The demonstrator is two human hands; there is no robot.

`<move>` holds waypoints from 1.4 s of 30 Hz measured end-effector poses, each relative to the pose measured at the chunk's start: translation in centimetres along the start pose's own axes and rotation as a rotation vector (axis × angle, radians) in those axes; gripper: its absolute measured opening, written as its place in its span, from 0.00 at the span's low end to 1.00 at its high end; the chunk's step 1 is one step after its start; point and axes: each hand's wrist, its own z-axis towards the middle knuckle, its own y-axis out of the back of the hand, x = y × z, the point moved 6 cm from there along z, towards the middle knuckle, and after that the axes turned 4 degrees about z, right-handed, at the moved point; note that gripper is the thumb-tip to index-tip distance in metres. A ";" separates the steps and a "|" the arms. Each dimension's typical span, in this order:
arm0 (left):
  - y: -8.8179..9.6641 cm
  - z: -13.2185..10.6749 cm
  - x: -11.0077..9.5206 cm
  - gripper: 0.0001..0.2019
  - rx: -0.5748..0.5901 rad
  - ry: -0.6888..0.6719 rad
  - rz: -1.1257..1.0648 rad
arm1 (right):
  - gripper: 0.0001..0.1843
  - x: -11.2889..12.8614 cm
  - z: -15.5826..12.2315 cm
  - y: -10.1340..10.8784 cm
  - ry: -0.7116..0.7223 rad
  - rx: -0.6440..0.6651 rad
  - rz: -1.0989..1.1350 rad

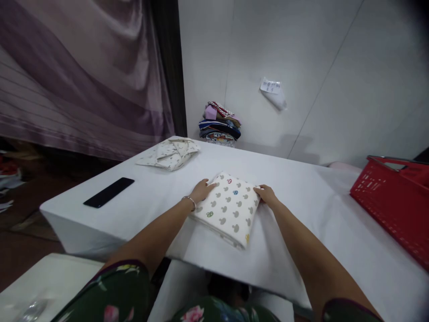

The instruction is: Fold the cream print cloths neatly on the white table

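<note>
Unclenched, our left hand [201, 190] lies flat on one folded cloth [229, 210] at the centre of the table [301, 188], right hand [266, 194] at its right corner, pinch unclear; we count one other garment [170, 153], one phone [109, 192], one basket [392, 201] cut off right.

Red basket [395, 201] runs off the right edge, wall note [271, 86] is too tiny to read, can't tell if right hand [266, 194] grips the cloth [228, 208].
</note>
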 end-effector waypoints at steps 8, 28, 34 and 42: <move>1.8 -2.3 1.1 0.36 0.116 0.062 -0.045 | 0.21 4.6 -10.5 0.1 0.558 -0.009 -0.069; 2.3 -5.3 2.8 0.40 0.079 0.001 0.000 | 0.28 4.2 -22.4 -3.2 1.020 0.184 -0.334; 2.8 -7.3 3.0 0.42 0.150 0.039 0.050 | 0.29 3.8 -23.0 -3.9 1.038 0.189 -0.361; 2.6 -7.1 3.9 0.44 0.089 0.031 0.027 | 0.28 3.3 -23.0 -4.0 0.972 0.250 -0.310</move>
